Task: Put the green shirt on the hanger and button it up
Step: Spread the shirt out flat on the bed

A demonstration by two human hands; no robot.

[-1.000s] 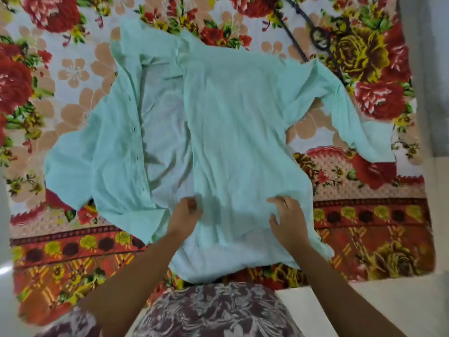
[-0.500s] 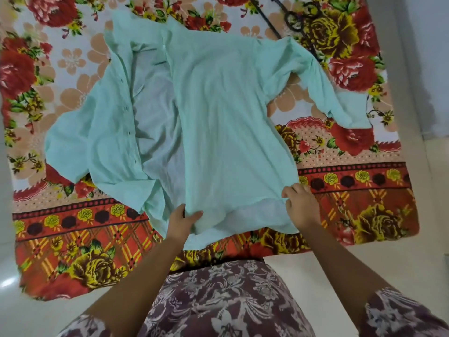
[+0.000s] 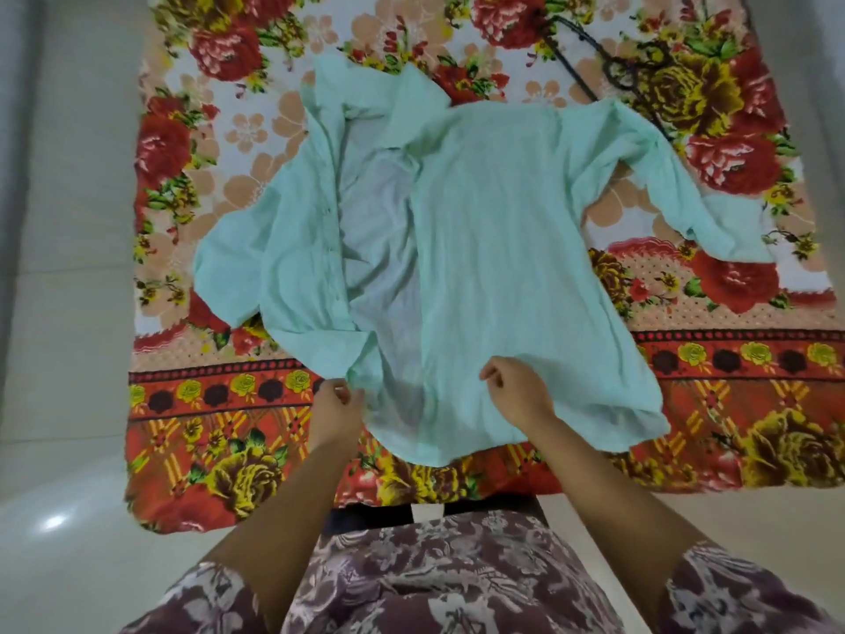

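Note:
The pale green shirt (image 3: 494, 249) lies spread on a floral blanket, collar away from me and front open, its left panel folded outward to show the lighter inside. My left hand (image 3: 337, 402) pinches the bottom corner of that left panel. My right hand (image 3: 519, 395) rests on the lower part of the right panel with its fingers curled into the fabric. A thin black hanger (image 3: 612, 66) lies on the blanket at the far right, its lower end running under the shirt's right shoulder and sleeve.
The red and yellow floral blanket (image 3: 219, 455) covers a pale tiled floor (image 3: 64, 359), which shows on the left and in front. My patterned dress (image 3: 439, 583) fills the bottom of the view.
My left hand has moved left to the left panel's corner. My right hand has left the right hem corner and come to the middle of the right panel. The view has pulled back.

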